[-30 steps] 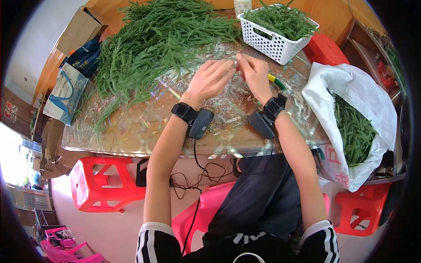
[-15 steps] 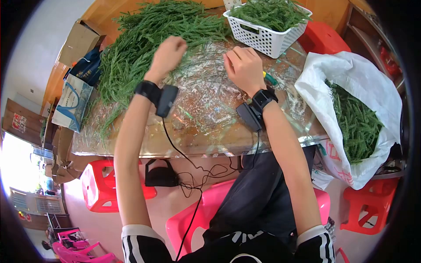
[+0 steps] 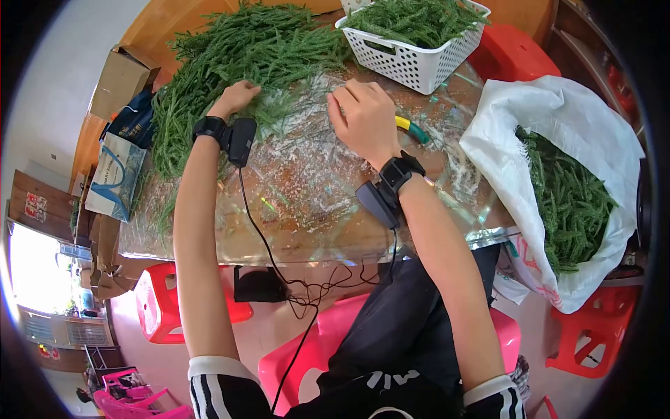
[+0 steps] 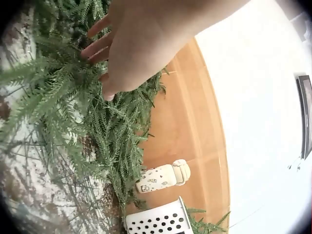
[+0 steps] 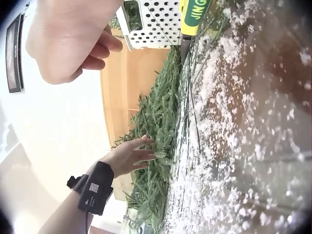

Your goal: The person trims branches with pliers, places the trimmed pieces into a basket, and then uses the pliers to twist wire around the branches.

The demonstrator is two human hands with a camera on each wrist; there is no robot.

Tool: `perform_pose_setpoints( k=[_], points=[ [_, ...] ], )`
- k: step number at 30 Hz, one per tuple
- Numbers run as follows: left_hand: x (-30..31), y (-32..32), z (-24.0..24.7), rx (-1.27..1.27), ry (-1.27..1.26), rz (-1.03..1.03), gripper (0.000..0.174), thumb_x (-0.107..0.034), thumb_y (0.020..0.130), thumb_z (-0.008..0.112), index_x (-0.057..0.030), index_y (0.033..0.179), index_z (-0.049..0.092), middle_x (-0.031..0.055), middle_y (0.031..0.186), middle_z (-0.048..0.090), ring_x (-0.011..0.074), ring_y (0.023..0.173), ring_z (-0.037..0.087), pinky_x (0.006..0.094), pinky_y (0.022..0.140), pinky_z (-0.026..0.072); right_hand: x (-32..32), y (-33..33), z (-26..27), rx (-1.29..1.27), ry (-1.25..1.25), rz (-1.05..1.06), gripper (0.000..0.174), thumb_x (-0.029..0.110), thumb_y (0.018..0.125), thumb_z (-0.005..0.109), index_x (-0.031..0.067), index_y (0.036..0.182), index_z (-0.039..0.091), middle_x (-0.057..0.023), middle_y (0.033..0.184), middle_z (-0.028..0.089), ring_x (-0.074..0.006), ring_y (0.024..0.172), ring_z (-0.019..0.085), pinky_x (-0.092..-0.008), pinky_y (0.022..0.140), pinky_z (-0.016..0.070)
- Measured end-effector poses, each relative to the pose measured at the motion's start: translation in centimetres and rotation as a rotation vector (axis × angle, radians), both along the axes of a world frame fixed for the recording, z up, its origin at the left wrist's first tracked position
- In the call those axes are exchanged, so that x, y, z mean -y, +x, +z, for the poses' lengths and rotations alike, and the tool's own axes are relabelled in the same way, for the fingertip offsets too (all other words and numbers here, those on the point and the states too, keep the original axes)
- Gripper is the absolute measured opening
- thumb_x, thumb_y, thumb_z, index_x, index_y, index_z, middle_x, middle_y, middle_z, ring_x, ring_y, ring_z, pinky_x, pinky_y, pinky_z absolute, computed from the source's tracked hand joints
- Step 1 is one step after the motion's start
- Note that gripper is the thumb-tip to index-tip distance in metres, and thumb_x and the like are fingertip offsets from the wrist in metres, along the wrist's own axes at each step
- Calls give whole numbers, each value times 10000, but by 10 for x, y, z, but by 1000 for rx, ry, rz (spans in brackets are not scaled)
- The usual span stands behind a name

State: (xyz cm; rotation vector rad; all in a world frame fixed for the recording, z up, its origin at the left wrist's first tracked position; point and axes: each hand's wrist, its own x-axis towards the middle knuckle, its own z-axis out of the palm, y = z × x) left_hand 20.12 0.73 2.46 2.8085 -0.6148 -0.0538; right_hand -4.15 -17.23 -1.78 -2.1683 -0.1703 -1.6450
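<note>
Green artificial-looking sprigs lie in a large heap at the back left of the table. My left hand reaches to the heap's front edge; in the left wrist view its fingers are spread among the sprigs, pinching none that shows. My right hand hovers over the table's middle, its fingers loosely bent with nothing visible between them. Beside that hand lies a tool with a yellow-and-green handle. White flecks and thin dark stems litter the tabletop below.
A white perforated basket full of sprigs stands at the back, with a patterned bottle near it. On the right, a white woven sack holds more sprigs. A paper bag and a cardboard box sit at left.
My hands were close together over the table one second ago. The left hand has since moved left to the heap, and the right has shifted slightly left in view.
</note>
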Motion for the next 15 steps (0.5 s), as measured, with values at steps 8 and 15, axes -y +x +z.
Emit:
perform_pose_setpoints(
  k=[8, 15],
  points=[
    [-17, -10, 8, -47, -30, 1, 337, -347, 817, 543, -64, 967, 647, 102, 824, 641, 213, 758, 600, 315, 694, 461, 0, -1, -5, -8, 167, -11, 104, 103, 759, 584, 41, 680, 555, -67, 640, 516, -273, 573, 510, -357, 536, 406],
    [-11, -60, 31, -68, -565, -97, 252, -281, 810, 548, -99, 930, 676, 24, 657, 618, 100, 541, 539, 223, 531, 415, -2, -3, -4, -22, 437, 19, 158, 131, 781, 575, 13, 676, 563, -98, 606, 518, -297, 542, 513, -377, 500, 387]
  ],
)
